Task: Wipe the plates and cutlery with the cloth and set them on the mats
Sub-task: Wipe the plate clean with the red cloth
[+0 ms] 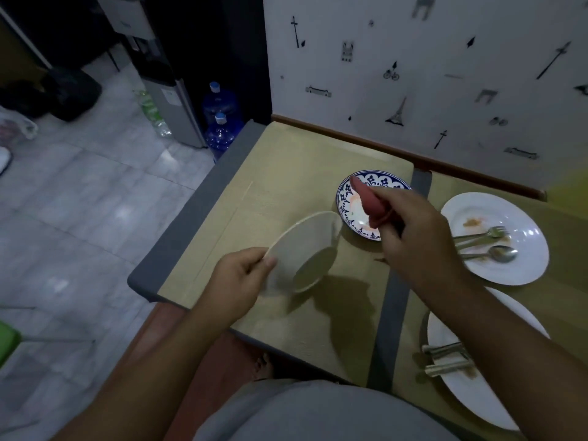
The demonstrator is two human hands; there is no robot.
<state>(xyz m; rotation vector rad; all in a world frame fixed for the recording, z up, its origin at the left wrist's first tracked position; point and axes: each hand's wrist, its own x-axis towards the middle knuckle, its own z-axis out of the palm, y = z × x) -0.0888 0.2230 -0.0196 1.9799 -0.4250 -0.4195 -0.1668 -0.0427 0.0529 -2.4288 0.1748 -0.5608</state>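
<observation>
The left hand (241,272) has its grip closed on the near-left rim of a cream plate (305,249), thumb on top and fingers curled underneath, and holds it tilted above the left mat (286,173), its shadow falling on the weave below. The right hand (413,230) is raised just to the right of that plate, its grip curled round a reddish cloth (366,202) that sticks up and away past the fingers; cloth and cream plate are apart. Under the cloth, on the far right part of the same mat, lies a blue-patterned plate (372,179) with smears in its well. A grey strip of the bench (391,313) separates this mat from the right mat (563,237). There, 1 white plate (521,218) sits at the far end with crumbs, a fork (490,233) and a spoon (502,253) lying across it. A nearer white plate (471,399) is partly hidden by the right forearm and carries more cutlery (445,358), too blurred to sort. On the floor beyond the bench's far left corner stand 2 blue water bottles (219,103).
</observation>
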